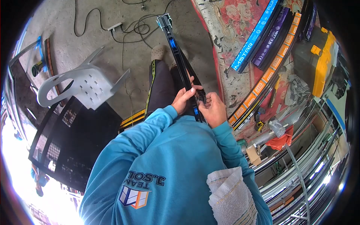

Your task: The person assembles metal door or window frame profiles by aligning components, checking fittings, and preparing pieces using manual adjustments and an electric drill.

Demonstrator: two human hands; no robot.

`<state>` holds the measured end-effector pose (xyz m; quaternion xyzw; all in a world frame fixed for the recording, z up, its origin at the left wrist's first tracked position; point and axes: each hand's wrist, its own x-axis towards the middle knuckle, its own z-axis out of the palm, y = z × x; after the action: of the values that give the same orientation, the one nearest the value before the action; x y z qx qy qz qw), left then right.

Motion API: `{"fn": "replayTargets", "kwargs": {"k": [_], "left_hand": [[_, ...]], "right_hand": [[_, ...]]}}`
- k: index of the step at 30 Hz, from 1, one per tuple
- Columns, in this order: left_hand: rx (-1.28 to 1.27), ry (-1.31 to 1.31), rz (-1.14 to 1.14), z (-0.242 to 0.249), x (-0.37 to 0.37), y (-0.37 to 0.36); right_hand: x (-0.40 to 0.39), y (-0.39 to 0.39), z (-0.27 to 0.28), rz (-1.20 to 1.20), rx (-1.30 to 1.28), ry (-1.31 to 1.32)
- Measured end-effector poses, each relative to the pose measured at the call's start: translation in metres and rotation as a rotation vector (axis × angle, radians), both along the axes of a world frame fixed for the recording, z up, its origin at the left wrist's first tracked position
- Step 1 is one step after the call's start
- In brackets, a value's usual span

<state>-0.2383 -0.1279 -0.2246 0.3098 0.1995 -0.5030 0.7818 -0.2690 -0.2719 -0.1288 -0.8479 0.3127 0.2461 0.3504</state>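
A long black profile (179,56) with blue stickers runs from near my waist out toward the floor ahead, its cut end (164,21) showing at the far tip. My left hand (183,98) is closed around the profile, fingers on its far side and thumb on top. Close beside it, my right hand (213,108) has its fingers pinched at the profile's right edge, by a small dark part (202,96). What that part is, I cannot make out. A thin black strip (193,71) hangs alongside the profile.
A white plastic chair (92,84) lies at the left. Cables and a power strip (115,26) are on the concrete floor. At the right, a floral-cloth table (225,41) bears taped profiles (258,88), a tape measure (259,126) and a toolbox (318,62). Metal lengths (300,180) lie lower right.
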Motion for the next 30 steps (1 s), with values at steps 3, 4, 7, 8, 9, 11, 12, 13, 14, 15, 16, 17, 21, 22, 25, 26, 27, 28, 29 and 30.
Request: {"fn": "replayTargets", "kwargs": {"k": [3, 4, 7, 8, 9, 11, 12, 13, 14, 15, 16, 17, 21, 22, 25, 26, 27, 28, 29, 30], "left_hand": [[0.005, 0.01, -0.003, 0.001, 0.0, 0.0], [0.002, 0.021, 0.003, 0.0, 0.0, 0.0], [-0.008, -0.023, -0.001, -0.008, -0.002, 0.004], [-0.009, -0.029, -0.003, -0.011, -0.003, 0.005], [-0.011, -0.019, -0.004, -0.011, -0.004, 0.006], [-0.017, -0.015, -0.008, -0.012, -0.006, 0.008], [-0.012, -0.014, 0.012, -0.012, -0.006, 0.009], [-0.007, -0.011, 0.032, -0.013, -0.006, 0.012], [0.004, -0.017, -0.002, -0.015, -0.004, 0.016], [0.004, -0.02, -0.005, -0.015, -0.003, 0.017], [-0.002, -0.013, 0.013, -0.015, -0.002, 0.019], [-0.008, -0.007, 0.03, -0.016, 0.0, 0.021], [-0.062, 0.006, 0.011, -0.018, 0.006, 0.023], [-0.062, 0.001, 0.005, -0.019, 0.007, 0.022], [-0.072, 0.036, -0.008, -0.017, 0.01, 0.021], [-0.083, 0.041, -0.022, -0.018, 0.011, 0.02], [-0.095, 0.048, -0.036, -0.017, 0.012, 0.02], [-0.079, 0.054, -0.032, -0.015, 0.013, 0.017], [-0.085, 0.054, -0.032, -0.018, 0.014, 0.015], [-0.076, 0.056, -0.033, -0.016, 0.015, 0.014]], "right_hand": [[-0.002, -0.002, -0.002, -0.02, 0.045, -0.006], [0.0, -0.003, 0.0, -0.052, 0.087, -0.027], [0.002, -0.005, 0.003, -0.016, 0.093, -0.031], [0.003, -0.006, 0.004, 0.056, 0.058, -0.016], [0.008, -0.005, 0.007, 0.053, 0.055, -0.022], [0.019, 0.0, 0.013, 0.35, -0.144, 0.138], [0.018, 0.003, 0.01, 0.37, -0.172, 0.115], [0.019, 0.006, 0.009, 0.364, -0.176, 0.113], [0.02, 0.009, 0.009, 0.351, -0.194, 0.103], [0.022, 0.011, 0.01, 0.339, -0.21, 0.094], [0.025, 0.011, 0.009, 0.332, -0.189, 0.083], [0.026, 0.011, 0.007, 0.326, -0.187, 0.079], [0.032, 0.01, 0.006, 0.251, -0.113, 0.06], [0.035, 0.009, 0.006, 0.258, -0.113, 0.076], [0.042, 0.006, 0.008, 0.258, -0.098, 0.086], [0.042, 0.005, 0.004, 0.269, -0.114, 0.08], [0.043, 0.004, 0.003, 0.263, -0.111, 0.091], [0.045, 0.001, 0.003, 0.267, -0.117, 0.104], [0.046, 0.0, 0.003, 0.27, -0.123, 0.118], [0.046, 0.0, 0.003, 0.249, -0.153, 0.126]]}}
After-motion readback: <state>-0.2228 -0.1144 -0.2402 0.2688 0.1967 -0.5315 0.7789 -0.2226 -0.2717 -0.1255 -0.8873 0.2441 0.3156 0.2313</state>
